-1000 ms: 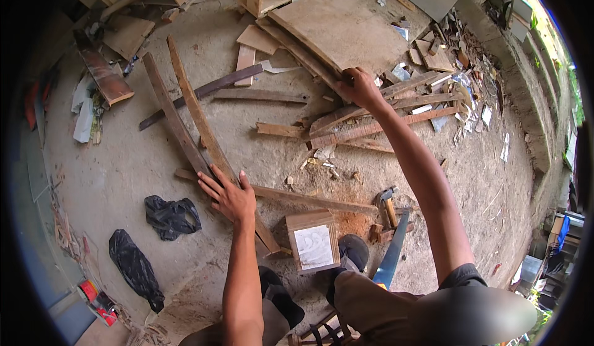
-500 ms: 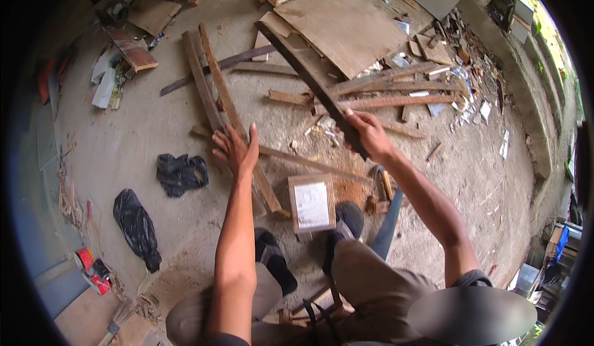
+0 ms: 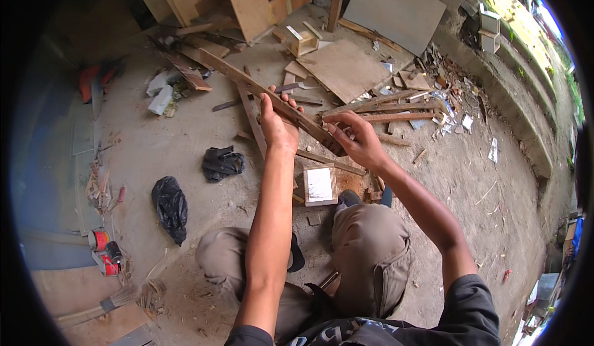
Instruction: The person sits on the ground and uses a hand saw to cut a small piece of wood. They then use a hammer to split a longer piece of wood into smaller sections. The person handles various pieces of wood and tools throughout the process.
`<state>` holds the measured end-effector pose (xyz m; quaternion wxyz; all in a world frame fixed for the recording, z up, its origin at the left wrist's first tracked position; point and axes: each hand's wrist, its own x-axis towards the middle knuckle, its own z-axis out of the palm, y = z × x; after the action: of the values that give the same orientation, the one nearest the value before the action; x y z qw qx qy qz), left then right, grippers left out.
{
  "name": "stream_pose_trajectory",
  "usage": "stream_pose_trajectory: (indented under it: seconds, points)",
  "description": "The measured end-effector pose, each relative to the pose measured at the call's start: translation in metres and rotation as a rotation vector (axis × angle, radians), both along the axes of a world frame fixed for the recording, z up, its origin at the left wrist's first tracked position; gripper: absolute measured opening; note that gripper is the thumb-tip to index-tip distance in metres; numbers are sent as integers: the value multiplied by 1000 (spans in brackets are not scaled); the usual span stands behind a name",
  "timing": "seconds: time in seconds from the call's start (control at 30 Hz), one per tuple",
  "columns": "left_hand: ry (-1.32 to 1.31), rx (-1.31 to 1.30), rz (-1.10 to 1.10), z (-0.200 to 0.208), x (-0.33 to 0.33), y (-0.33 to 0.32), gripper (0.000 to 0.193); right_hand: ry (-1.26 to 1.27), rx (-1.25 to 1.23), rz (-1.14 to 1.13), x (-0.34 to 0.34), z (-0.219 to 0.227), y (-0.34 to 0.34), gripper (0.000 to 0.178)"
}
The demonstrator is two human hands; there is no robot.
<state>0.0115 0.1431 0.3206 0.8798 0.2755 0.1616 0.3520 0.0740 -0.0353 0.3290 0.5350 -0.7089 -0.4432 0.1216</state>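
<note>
A long dark wooden plank slants up and away in front of me. My left hand is closed round its middle from below, with fingertips showing over the far edge. My right hand is beside the plank's near end, its fingers bent and apart; no grip on the wood shows. Below that end stands a small wooden block or box with a white sheet on top. Another long strip of wood lies behind it. A blue blade-like piece shows partly beside my right knee.
Several planks and a flat board lie ahead. Black plastic bags are at left. A broom-like bundle and red-labelled rolls lie lower left. Concrete steps edge the right side, with rubble along them.
My left hand has gone from open and empty to holding the plank's middle. My right hand has loosened from its near end. The plank has swung leftward, and the view has tilted up.
</note>
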Motion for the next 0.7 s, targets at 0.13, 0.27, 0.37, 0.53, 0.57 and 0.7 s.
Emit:
stream_pose_trajectory:
  seconds: [0.13,0.27,0.37,0.53,0.57,0.7]
  points:
    - [-54,55,35,57,-37,-14,39,-191,28,8,-33,53,2,34]
    - [-82,135,52,106,-68,-28,43,-331,136,11,-60,91,12,39]
    - [-135,232,-12,136,-88,-40,47,-183,113,9,-71,117,13,40]
    - [-3,468,-152,111,-107,-56,49,-157,185,72,-75,105,23,41]
    - [8,494,-191,108,-108,-50,50,-184,124,116,-67,105,18,42]
    - [130,414,-88,112,-124,-2,53,0,-100,176,-17,84,-14,44]
